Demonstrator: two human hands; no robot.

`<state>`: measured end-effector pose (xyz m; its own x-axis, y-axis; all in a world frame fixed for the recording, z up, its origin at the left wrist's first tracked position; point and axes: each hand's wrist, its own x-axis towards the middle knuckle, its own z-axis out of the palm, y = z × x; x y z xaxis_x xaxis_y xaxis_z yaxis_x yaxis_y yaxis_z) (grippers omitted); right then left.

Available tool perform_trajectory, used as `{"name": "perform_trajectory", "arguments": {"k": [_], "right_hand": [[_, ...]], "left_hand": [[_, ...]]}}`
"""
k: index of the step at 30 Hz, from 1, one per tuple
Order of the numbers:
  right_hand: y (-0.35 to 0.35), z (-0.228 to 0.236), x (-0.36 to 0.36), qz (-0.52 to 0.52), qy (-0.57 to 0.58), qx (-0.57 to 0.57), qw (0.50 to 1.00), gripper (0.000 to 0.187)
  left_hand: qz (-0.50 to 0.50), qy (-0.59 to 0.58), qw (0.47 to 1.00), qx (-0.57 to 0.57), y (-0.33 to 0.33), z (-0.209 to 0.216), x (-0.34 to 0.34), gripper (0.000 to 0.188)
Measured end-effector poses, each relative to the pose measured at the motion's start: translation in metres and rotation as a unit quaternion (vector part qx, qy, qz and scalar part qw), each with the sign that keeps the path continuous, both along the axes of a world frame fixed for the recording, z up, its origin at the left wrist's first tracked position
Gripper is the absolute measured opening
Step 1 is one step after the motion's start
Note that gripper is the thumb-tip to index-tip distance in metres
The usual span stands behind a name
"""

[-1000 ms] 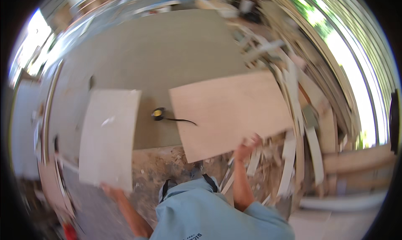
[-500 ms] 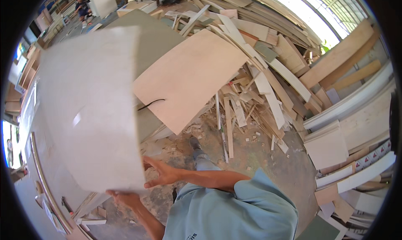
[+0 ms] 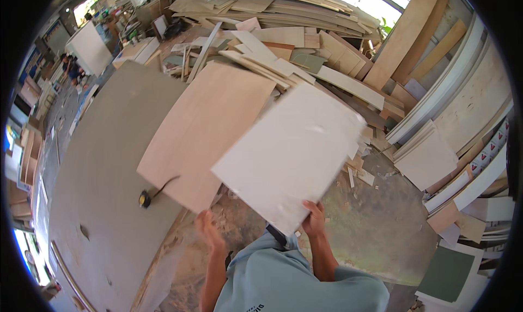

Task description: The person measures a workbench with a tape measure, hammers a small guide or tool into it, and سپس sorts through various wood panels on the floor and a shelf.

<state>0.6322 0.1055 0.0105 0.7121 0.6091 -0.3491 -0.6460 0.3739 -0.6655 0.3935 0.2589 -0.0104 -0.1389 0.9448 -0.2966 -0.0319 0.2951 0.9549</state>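
Note:
A white rectangular board (image 3: 294, 154) is tilted up in front of me. My right hand (image 3: 314, 219) grips its lower right edge, thumb on the white face and fingers behind. My left hand (image 3: 210, 232) is off the board and holds nothing, its slightly blurred fingers raised and apart. It is nearest the lower corner of a pinkish plywood sheet (image 3: 207, 121). That sheet lies on a large grey-brown panel (image 3: 109, 148), partly covered by the white board. A tape measure (image 3: 144, 199) rests on the panel by the plywood's left corner, with a dark strip (image 3: 166, 185) beside it.
Wood offcuts (image 3: 332, 56) are heaped beyond the boards, with long stacked planks (image 3: 283, 12) behind. Boards lean along the right wall, among them a cream panel stack (image 3: 427, 154). A dark green piece (image 3: 448, 274) lies lower right. Another person (image 3: 71, 67) is far off at upper left.
The white board has swung from the left over to the right, uncovering the grey-brown panel and tape measure. My left hand has let go of it; my right hand still holds it.

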Motion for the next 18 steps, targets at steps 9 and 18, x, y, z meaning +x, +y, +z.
{"name": "perform_trajectory", "arguments": {"k": [9, 18], "right_hand": [[0.009, -0.069, 0.232, -0.244, -0.02, -0.087, 0.966, 0.031], [0.21, -0.098, 0.406, -0.292, 0.047, -0.004, 0.955, 0.018]], "left_hand": [[0.192, 0.155, 0.952, -0.182, 0.077, -0.067, -0.029, 0.024], [0.243, 0.145, 0.945, -0.164, 0.084, -0.112, -0.042, 0.021]]}}
